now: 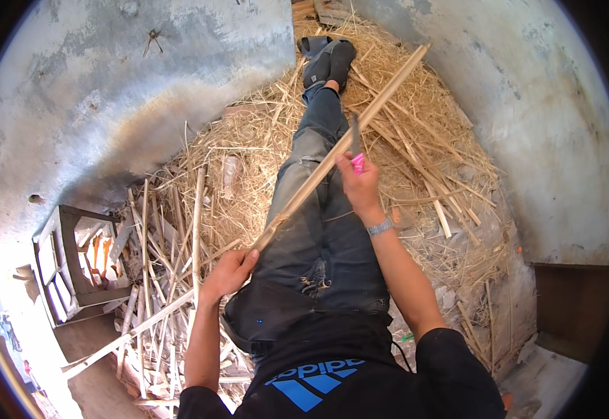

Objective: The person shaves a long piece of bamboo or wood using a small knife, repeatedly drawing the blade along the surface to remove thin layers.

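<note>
A view from above of a seated person in a dark T-shirt and jeans, legs stretched out over a floor thick with straw and shavings (416,119), between two rough grey walls. Across the lap lies a long pale stick (346,143), running slantwise from beside the left thigh up toward the far right, past the knees. The left hand (231,272) is closed around the stick's near end, fingers wrapped tight, holding it against the thigh. The right hand (360,183) sits further up the stick, at about the middle, its fingers pressed together around a knife with a pink handle (357,162); the dark blade points up along the stick and seems to touch the wood, though the exact contact is too small to be sure of. A silver watch (380,226) shows on the right wrist. As for the work, the stick looks smooth and clean along most of its far length, while its near end by the left hand looks rougher and darker, so the scraping appears partly done, with the lower stretch likely left. The heaped shavings around the legs suggest a good deal of cutting has already taken place. To the person's left lies a loose pile of thin pale sticks (157,279), and beyond it a small wooden stool (74,265) stands by the wall. A dark sandal (329,59) is on the far foot.
</note>
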The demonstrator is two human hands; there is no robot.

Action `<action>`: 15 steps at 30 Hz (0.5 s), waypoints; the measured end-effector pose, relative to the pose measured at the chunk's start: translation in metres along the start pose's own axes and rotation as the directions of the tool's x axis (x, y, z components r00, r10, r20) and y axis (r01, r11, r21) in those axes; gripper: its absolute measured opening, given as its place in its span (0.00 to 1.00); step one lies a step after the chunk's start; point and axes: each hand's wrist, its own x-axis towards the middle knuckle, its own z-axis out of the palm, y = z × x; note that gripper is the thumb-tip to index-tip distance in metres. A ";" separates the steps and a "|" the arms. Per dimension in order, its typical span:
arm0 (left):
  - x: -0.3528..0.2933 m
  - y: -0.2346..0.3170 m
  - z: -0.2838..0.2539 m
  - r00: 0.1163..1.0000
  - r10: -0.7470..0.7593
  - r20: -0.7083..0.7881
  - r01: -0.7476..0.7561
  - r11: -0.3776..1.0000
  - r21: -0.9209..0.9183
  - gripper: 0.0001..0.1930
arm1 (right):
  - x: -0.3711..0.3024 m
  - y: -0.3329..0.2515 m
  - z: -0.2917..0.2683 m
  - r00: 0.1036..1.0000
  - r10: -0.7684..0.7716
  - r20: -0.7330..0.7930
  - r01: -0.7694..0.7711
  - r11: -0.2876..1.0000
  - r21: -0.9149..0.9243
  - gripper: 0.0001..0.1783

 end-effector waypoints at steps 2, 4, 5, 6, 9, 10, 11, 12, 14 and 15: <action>-0.002 0.001 -0.002 1.000 0.010 -0.017 -0.009 0.996 0.094 0.31 | 0.010 -0.006 0.003 0.996 0.091 -0.025 -0.086 0.983 0.164 0.14; -0.007 -0.003 -0.004 0.999 -0.035 -0.013 0.036 0.995 0.096 0.31 | 0.015 -0.011 0.003 0.988 0.149 -0.042 -0.134 0.959 0.251 0.13; -0.005 -0.004 -0.004 0.999 -0.007 -0.040 0.011 0.994 0.113 0.30 | 0.014 -0.012 0.002 0.989 0.135 -0.059 -0.122 0.974 0.191 0.14; -0.002 -0.005 -0.003 0.998 0.021 -0.066 -0.012 0.991 0.130 0.29 | 0.014 -0.012 0.002 0.990 0.121 -0.075 -0.111 0.985 0.130 0.15; 0.001 -0.008 0.008 0.986 0.059 -0.154 -0.055 0.998 0.031 0.27 | -0.014 -0.004 0.019 1.000 -0.021 0.000 0.021 0.984 -0.178 0.20; 0.005 -0.008 0.012 0.980 0.071 -0.187 -0.077 0.997 -0.027 0.26 | -0.023 -0.002 0.022 0.995 -0.086 0.057 0.099 0.950 -0.296 0.22; 0.007 -0.008 0.012 0.978 0.082 -0.190 -0.083 0.997 0.002 0.25 | -0.028 0.001 0.021 0.992 -0.057 0.115 0.093 0.938 -0.335 0.23; 0.009 -0.009 0.013 0.977 0.093 -0.194 -0.088 0.996 0.031 0.25 | -0.031 0.005 0.020 0.985 -0.026 0.172 0.090 0.923 -0.374 0.25; 0.016 -0.013 0.015 0.975 0.120 -0.188 -0.108 0.991 0.076 0.24 | -0.029 0.021 0.015 0.981 -0.037 0.190 0.105 0.926 -0.363 0.29; 0.019 -0.020 0.014 0.973 0.131 -0.188 -0.115 0.989 0.091 0.24 | -0.025 0.030 0.011 0.989 -0.061 0.133 0.109 0.911 -0.397 0.30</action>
